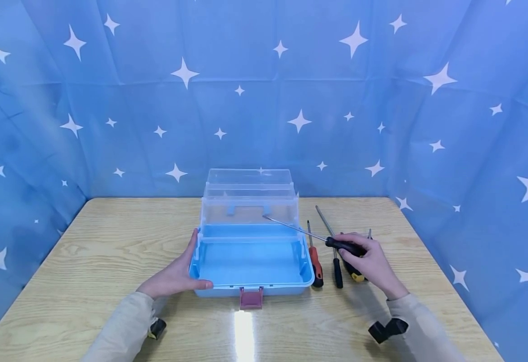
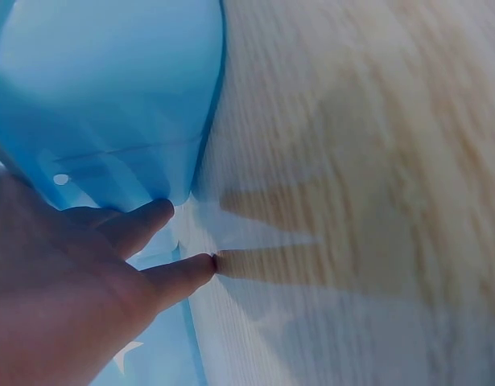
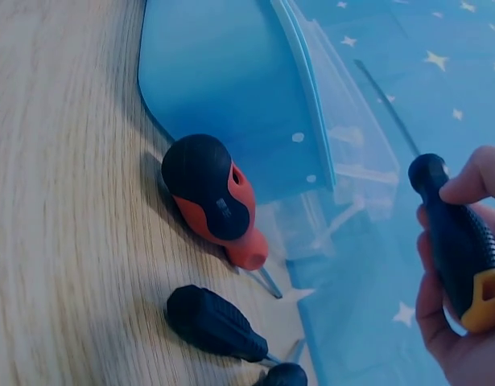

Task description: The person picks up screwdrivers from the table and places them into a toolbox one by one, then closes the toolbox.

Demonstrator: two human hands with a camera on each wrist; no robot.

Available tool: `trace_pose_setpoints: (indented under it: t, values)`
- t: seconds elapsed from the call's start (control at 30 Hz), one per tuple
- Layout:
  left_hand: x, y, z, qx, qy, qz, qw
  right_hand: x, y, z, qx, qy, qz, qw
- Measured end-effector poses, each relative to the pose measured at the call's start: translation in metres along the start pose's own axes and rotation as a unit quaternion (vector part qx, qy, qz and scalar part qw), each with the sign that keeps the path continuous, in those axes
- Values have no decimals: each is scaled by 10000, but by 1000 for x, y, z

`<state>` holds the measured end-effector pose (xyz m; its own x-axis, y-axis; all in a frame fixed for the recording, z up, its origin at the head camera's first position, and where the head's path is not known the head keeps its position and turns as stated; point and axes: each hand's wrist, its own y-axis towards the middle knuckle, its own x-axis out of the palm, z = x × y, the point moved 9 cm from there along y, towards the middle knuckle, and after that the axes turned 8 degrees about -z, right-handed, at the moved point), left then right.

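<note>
A light-blue toolbox [image 1: 251,264] stands on the table with its clear lid [image 1: 250,193] raised at the back. My left hand [image 1: 178,274] rests against its left side, fingers straight along the wall and thumb across the front rim. In the left wrist view, fingertips [image 2: 162,211] lie beside the blue wall. Up off the table, my right hand [image 1: 370,259] grips a screwdriver [image 3: 452,229] by its black handle with a yellow end. The long thin shaft points left, over the toolbox's right part.
Right of the toolbox lie an orange-and-black screwdriver [image 1: 315,264], a black-handled screwdriver [image 1: 338,274] and a black-and-yellow handle [image 1: 357,275] partly hidden under my right hand. A purple latch [image 1: 251,298] hangs at the toolbox front. Blue starred cloth [image 1: 245,110] surrounds the wooden table [image 1: 87,281].
</note>
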<state>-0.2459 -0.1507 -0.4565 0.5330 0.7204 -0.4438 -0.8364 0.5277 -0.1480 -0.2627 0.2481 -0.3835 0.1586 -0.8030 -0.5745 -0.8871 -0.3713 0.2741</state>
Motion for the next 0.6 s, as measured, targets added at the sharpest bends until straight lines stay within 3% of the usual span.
trace_pose_setpoints:
  t: [0.3,0.6]
  values:
    - [0,0,-1,-7,-104,-9,9999,8,3,-38,-31,-144,-203,9997]
    - [-1,-1,4,56,-146,-33,9999,18,7,-49,-417,133,-350,9984]
